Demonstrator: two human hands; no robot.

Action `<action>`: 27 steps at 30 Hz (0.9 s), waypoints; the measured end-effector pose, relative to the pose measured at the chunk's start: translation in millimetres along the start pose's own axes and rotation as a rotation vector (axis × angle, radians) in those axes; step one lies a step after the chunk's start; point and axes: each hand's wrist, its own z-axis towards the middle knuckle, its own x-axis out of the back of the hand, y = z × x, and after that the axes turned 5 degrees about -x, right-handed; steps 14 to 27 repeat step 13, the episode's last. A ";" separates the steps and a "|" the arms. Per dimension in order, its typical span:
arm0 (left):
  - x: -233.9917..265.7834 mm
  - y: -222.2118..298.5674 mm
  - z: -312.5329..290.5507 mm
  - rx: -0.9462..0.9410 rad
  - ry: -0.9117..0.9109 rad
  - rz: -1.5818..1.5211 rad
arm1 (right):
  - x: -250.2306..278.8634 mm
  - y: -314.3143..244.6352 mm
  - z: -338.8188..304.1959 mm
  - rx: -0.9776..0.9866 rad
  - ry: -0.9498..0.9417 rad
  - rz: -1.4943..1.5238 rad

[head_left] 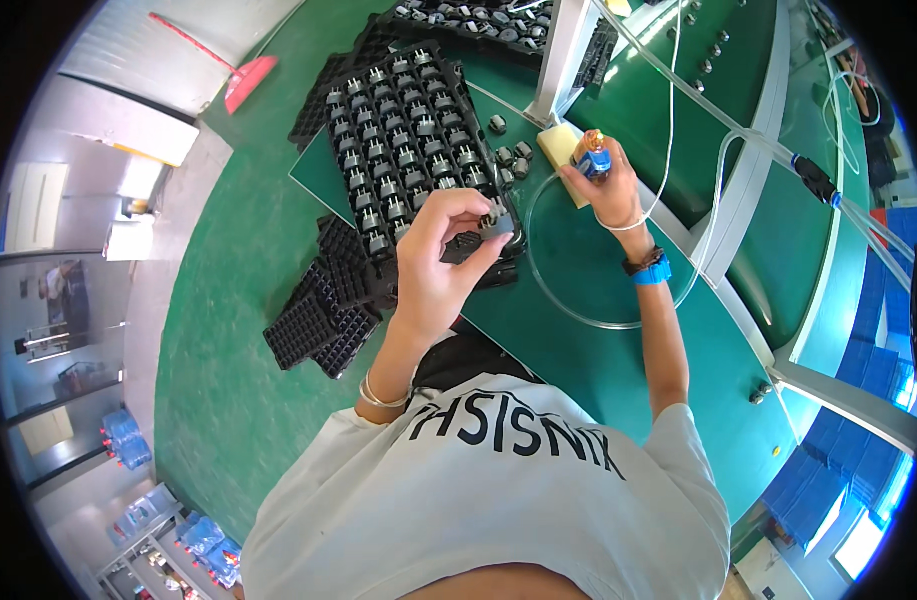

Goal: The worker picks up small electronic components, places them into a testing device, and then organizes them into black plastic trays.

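Note:
My left hand (436,250) pinches a small dark, round part with metal pins (495,220) between thumb and fingers, above the near right corner of a black tray (418,150). Rows of similar pinned parts fill that tray's pockets. In my right hand (610,190) is a small blue-and-amber bottle-like piece (595,160), its kind unclear, held upright beside a yellow sponge-like block (561,150). Several loose parts (513,158) lie on the green table between the tray and the block. A clear tube (578,318) curves over the tabletop near my right forearm.
Empty black trays (323,310) are piled low at the left. Another filled tray (478,25) stands at the far side. A white metal post (566,60) and a rail border a green belt (723,110). Cables hang at right; a red broom (248,82) lies far left.

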 end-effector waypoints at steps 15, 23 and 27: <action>-1.3 -0.3 -1.3 0.006 0.001 -0.014 | 2.1 2.5 0.1 0.033 -0.011 0.047; -1.3 -0.3 -1.3 0.006 0.001 -0.014 | 2.1 2.5 0.1 0.033 -0.011 0.047; -1.3 -0.3 -1.3 0.006 0.001 -0.014 | 2.1 2.5 0.1 0.033 -0.011 0.047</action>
